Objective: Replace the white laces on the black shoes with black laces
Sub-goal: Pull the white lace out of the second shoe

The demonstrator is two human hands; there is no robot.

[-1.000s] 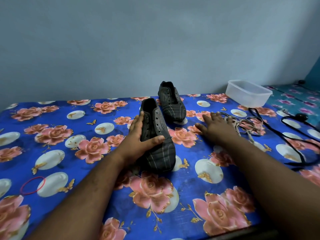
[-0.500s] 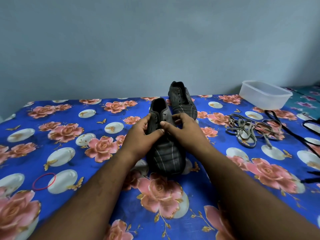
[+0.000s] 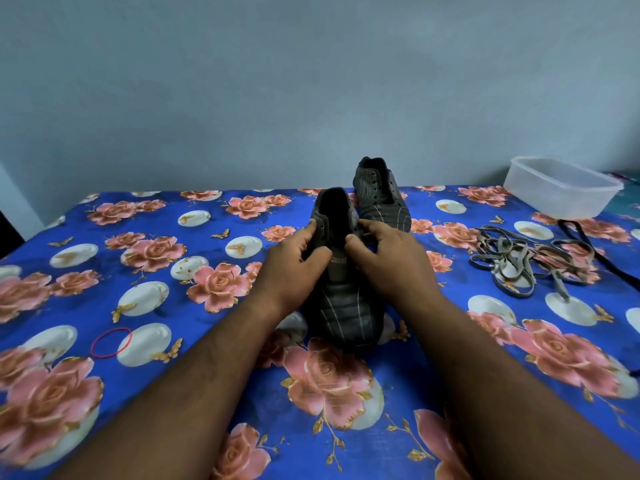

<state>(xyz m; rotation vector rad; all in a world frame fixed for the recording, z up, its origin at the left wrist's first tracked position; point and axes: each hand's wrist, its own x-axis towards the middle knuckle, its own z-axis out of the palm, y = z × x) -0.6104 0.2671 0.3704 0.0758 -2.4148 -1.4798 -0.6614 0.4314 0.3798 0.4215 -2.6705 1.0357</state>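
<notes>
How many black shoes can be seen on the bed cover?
2. The near shoe lies in the middle, held by the left hand and right hand. The far shoe stands just behind it, to the right. None seems hidden.

Two black shoes are counted: one (image 3: 341, 289) in the grip, one (image 3: 379, 195) just beyond it. One heap of pale laces (image 3: 519, 261), one black lace (image 3: 595, 254) and one clear tub (image 3: 561, 187) are seen to its right, one red band (image 3: 111, 342) to its left.
</notes>
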